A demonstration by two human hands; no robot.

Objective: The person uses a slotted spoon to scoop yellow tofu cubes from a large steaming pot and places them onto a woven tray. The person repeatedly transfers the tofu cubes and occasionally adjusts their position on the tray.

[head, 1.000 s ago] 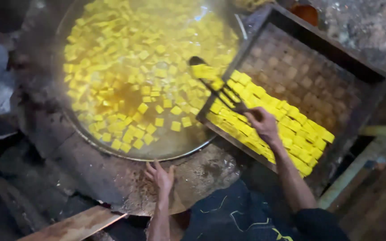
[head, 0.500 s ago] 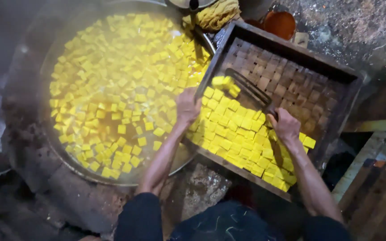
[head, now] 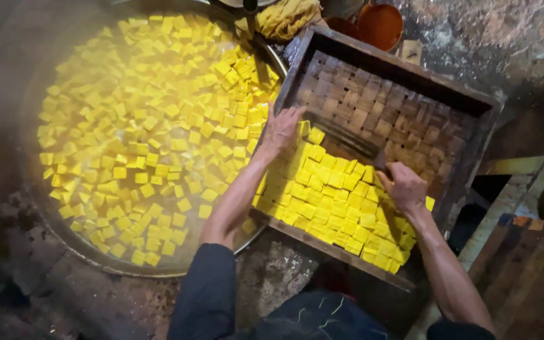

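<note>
From above, the left hand (head: 283, 129) lies with fingers spread flat on the yellow cubes (head: 335, 201) at the tray's (head: 467, 101) left edge, right where the tray overlaps the rim of the pan (head: 58, 233). It holds nothing; the palm simply rests on the blocks. The right hand (head: 404, 187) is closed around the handle of a dark scraper (head: 347, 140), whose blade lies slanted across the woven tray floor at the far edge of the cube pile.

The cubes are packed tight in rows along the tray's near side, from its left edge to the near right corner; the far half of the tray shows bare brown weave. The tray is tilted, its left corner sitting over the pan.

The pan is wide and round, full of yellowish liquid with many loose cubes floating all over it. Beyond the tray's far corner sit a yellow cloth (head: 288, 16) and an orange bowl (head: 380, 24). Both dark sleeves come in from the bottom edge.
</note>
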